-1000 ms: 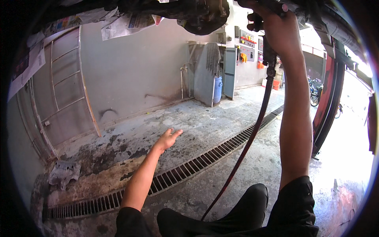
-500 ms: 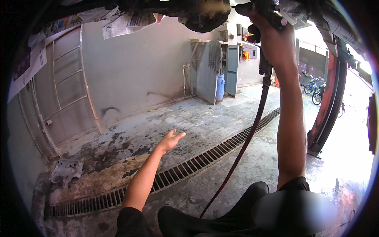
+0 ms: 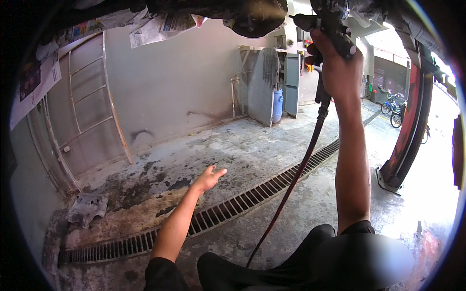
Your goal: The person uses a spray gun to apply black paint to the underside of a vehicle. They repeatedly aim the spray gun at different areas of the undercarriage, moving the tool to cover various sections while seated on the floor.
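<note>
The right hand [image 3: 342, 75] gripped one black tool [image 3: 336, 35] with one dark hose [image 3: 315, 138]; the left hand [image 3: 208, 179] was open and empty. One blue barrel [image 3: 277, 107] stood beyond.

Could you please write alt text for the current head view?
A raised right hand grips a dark tool with a reddish hose, near dark overhead parts. The open left hand is held out, empty, above a stained floor crossed by a slotted drain.

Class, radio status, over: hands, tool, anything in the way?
Right hand raised, gripping black tool. Left hand open, empty. Possibly in the way: dark machinery overhead, dark-red hose hanging below.
</note>
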{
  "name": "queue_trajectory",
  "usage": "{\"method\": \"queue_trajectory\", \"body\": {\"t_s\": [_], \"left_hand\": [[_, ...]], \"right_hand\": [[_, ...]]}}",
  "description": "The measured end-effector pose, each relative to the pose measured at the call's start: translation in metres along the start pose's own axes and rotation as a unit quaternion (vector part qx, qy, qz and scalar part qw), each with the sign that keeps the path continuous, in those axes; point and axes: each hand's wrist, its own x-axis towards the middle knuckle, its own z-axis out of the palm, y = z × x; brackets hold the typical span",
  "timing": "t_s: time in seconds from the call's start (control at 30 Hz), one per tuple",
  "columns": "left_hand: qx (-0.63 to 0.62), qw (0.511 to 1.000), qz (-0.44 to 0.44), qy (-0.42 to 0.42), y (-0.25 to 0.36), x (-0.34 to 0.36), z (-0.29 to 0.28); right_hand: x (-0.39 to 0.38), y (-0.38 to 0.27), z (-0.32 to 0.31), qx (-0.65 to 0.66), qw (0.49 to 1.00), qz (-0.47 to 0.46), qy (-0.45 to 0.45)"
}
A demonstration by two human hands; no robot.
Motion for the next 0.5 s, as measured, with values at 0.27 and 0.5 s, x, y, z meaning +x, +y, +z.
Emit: {"method": "queue_trajectory", "body": {"t_s": [0.27,0.5], "left_hand": [[-0.069,0.995,0.047,0.048,0.039,-0.019,-0.025],[-0.092,0.937,0.313,0.127,0.182,-0.059,-0.028]], "right_hand": [[-0.068,0.036,0.002,0.205,0.977,0.046,-0.042],[-0.170,0.105,0.023,0.252,0.958,0.061,-0.120]]}}
